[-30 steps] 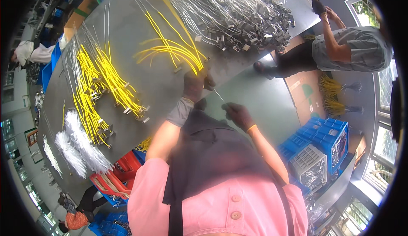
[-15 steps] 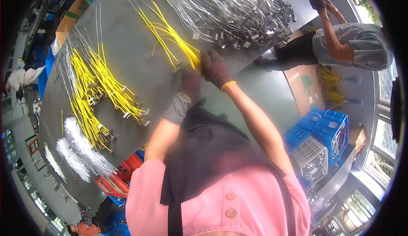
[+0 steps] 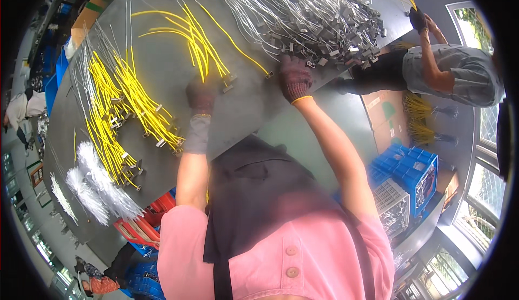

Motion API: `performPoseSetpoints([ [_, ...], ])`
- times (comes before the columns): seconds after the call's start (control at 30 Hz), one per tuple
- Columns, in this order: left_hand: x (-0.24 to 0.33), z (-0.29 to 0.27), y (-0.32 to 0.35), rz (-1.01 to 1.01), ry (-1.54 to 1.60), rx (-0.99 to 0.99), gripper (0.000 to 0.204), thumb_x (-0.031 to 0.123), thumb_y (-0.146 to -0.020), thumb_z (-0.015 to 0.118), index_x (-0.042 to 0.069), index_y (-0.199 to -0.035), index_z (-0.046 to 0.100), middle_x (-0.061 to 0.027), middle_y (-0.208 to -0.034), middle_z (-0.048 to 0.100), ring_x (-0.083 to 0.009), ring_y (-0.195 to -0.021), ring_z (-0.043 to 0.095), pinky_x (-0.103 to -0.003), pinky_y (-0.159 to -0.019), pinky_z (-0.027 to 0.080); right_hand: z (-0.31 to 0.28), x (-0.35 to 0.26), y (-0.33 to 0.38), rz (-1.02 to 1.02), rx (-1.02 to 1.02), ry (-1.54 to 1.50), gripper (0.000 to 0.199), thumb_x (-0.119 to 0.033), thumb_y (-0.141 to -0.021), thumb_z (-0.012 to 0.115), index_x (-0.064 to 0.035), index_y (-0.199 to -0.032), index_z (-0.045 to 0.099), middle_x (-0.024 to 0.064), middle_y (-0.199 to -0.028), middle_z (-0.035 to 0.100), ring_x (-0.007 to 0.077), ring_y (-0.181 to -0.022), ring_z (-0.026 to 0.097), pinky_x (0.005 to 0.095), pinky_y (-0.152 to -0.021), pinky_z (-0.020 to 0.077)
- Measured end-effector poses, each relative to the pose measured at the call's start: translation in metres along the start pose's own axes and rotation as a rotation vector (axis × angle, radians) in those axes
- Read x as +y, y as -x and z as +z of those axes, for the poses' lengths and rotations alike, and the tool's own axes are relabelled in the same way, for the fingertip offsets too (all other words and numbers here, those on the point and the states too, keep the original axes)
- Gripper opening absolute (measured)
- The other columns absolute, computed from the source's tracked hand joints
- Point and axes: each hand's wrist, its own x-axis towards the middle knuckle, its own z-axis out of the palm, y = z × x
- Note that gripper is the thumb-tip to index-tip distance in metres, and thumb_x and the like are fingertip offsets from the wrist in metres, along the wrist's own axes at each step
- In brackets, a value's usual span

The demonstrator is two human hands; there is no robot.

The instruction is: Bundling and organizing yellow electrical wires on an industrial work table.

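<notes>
My left hand (image 3: 201,93), in a dark glove and blurred, is closed at the lower ends of a small bundle of yellow-sleeved cables (image 3: 195,46). A connector (image 3: 227,82) from that bundle lies just right of the hand. My right hand (image 3: 295,78), in a dark red glove with a yellow cuff, has its fingers curled together at the near edge of a heap of grey connectors (image 3: 330,38). Whatever it grips is hidden. One single yellow cable (image 3: 233,41) lies between the hands, its connector end near my right fingers.
White wires (image 3: 243,13) run from the heap across the grey table (image 3: 162,78). Yellow cable bundles (image 3: 108,116) and white bundles (image 3: 97,184) lie at left. Red crates (image 3: 138,227) stand below. A co-worker (image 3: 448,73) handles yellow cables at right, near blue crates (image 3: 405,165).
My hands have drawn apart: the left went left with the yellow bundle, the right went right to the connector heap. A single yellow cable now lies separate from the bundle.
</notes>
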Motion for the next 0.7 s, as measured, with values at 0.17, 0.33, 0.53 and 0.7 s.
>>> performPoseSetpoints([
  [0.17,0.056,0.007,0.057,-0.163,0.538,-0.328,0.029,0.031,-0.096,0.069,0.004,-0.103,0.074,-0.0037,-0.076,0.072,-0.0078,-0.053,0.057,-0.027,-0.048,0.047,0.004,0.024,0.018,-0.088,-0.178,-0.001,0.015,-0.016,-0.084,0.064,-0.0077,-0.096,0.069,0.0177,-0.093,0.071,0.0361,-0.089,0.071,0.0482,-0.072,0.0558],
  [0.33,0.078,0.041,0.113,-0.158,0.736,-0.646,0.03,0.032,-0.096,0.07,0.004,-0.104,0.073,-0.0062,-0.081,0.072,-0.0109,-0.058,0.062,-0.027,-0.055,0.053,0.0,0.055,0.063,-0.152,-0.273,-0.065,0.011,-0.017,-0.084,0.065,-0.0084,-0.088,0.071,0.0191,-0.085,0.07,0.0387,-0.079,0.071,0.0521,-0.066,0.0548],
  [0.53,0.103,0.118,0.138,-0.62,1.048,-0.797,0.031,0.024,-0.095,0.07,-0.003,-0.108,0.065,-0.014,-0.092,0.072,-0.024,-0.073,0.072,-0.036,-0.065,0.063,-0.023,0.097,0.191,-0.059,-0.205,-0.263,0.022,-0.016,-0.093,0.061,-0.0074,-0.113,0.058,0.0173,-0.078,0.069,0.0403,-0.069,0.069,0.0507,-0.057,0.0528],
  [0.7,0.127,0.15,0.148,-0.661,1.038,-0.726,0.027,0.015,-0.092,0.071,-0.003,-0.111,0.063,-0.0169,-0.094,0.071,-0.0293,-0.078,0.074,-0.043,-0.067,0.065,0.013,0.182,0.416,-0.129,-0.46,-0.403,0.01,-0.015,-0.091,0.058,-0.0094,-0.1,0.059,0.0208,-0.075,0.065,0.0439,-0.07,0.067,0.0526,-0.054,0.0499],
])
